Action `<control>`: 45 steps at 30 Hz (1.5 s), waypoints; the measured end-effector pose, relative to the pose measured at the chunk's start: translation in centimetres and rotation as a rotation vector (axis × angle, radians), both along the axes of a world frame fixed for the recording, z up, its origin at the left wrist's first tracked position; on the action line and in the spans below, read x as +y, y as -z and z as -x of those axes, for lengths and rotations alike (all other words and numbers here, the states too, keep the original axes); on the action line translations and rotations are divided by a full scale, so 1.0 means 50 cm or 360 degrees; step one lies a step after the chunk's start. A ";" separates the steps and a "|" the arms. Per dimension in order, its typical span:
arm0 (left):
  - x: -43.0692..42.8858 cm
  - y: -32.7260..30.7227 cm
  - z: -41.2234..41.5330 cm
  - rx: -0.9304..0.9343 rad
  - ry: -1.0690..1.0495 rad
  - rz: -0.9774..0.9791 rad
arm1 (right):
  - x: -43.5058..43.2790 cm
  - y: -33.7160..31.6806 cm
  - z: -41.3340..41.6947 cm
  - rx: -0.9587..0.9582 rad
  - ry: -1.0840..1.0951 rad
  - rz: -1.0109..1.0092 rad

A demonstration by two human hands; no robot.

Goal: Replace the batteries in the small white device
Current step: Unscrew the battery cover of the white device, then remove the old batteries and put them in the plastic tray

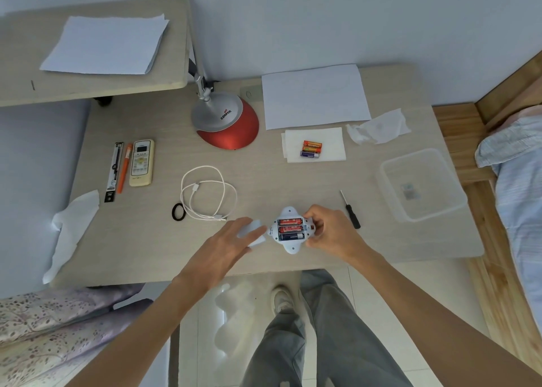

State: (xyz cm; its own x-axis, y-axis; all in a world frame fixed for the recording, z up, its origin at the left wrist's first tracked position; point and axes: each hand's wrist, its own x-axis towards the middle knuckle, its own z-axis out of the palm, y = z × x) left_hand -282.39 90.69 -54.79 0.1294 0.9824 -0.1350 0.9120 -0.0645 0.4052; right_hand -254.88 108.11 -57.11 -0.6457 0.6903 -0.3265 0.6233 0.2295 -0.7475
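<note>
Right hand [328,231] is gripping the white device [291,246], compartment open; left hand [225,246], fingers straight, is resting on the cover [258,241] just left.

Concealed by the right hand [325,231]: right side of the white device [289,230]. The left hand [225,246], blurred, overlaps a white piece [258,241]; outline incomplete. Top edge cuts the lamp [225,120]. An item [410,191] in the clear container [440,166], right edge of worktop [293,187]: indistinct.

"COOPER" on lamp base [225,117]
</note>
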 end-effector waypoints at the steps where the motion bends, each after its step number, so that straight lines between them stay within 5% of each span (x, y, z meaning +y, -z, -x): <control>1: -0.014 0.008 0.014 0.0051 -0.0008 0.0028 | -0.001 0.000 -0.001 -0.0001 0.0013 0.0005; 12: -0.090 0.082 0.099 0.0476 0.0053 0.0293 | -0.005 -0.005 -0.005 0.0046 0.0008 0.0028; 20: -0.086 0.014 0.076 0.0126 -0.0231 -0.0015 | -0.016 -0.011 -0.004 0.0049 0.0027 -0.0031; 25: -0.040 -0.025 0.001 -0.0238 -0.0614 -0.0067 | -0.027 -0.013 -0.004 0.0027 0.0040 -0.0070; 31: 0.046 -0.041 -0.092 -0.0674 -0.0655 0.0025 | -0.033 -0.014 -0.002 0.0001 0.0042 -0.0105; 39: 0.102 -0.051 -0.159 0.0156 -0.0309 0.0163 | -0.039 -0.008 0.005 -0.0006 0.0046 -0.0137; 45: 0.114 -0.022 -0.163 0.0016 -0.0335 0.0246 | -0.045 -0.010 0.005 -0.0032 0.0060 -0.0145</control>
State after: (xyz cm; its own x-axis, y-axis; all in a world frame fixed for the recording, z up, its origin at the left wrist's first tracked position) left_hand -274.22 96.39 -53.67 -0.0778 0.9552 -0.2856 0.9026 0.1891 0.3866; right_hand -255.14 105.89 -56.59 -0.6125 0.7415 -0.2738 0.6476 0.2722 -0.7117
